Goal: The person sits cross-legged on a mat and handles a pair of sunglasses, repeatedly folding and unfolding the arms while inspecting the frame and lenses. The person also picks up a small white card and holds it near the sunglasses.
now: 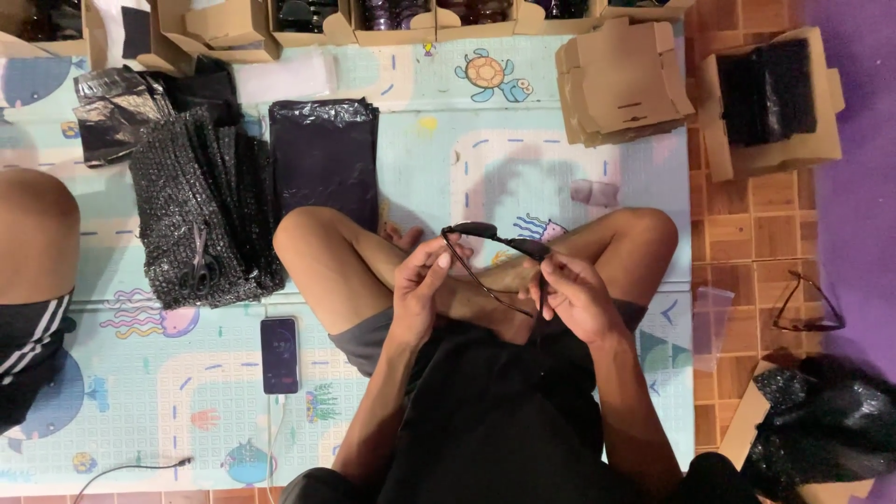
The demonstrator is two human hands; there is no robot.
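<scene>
1. Sunglasses (495,245): dark frame, dark lenses, thin temples open; held above the crossed legs at centre, clear of the mat (523,159).
2. Left hand (420,285): closed on the left end of the frame.
3. Right hand (574,294): pinching the right hinge and temple.
4. Progress, as judged: this pair is unwrapped and unboxed; a second pair (807,303) lies bare on the floor, far right.
5. Supplies: black bubble-wrap stack (201,224) with scissors (199,266) on it, left; black bags (325,159) beside it; flat cartons (621,84), far right.
6. Phone (280,355), near left, on the mat.
</scene>
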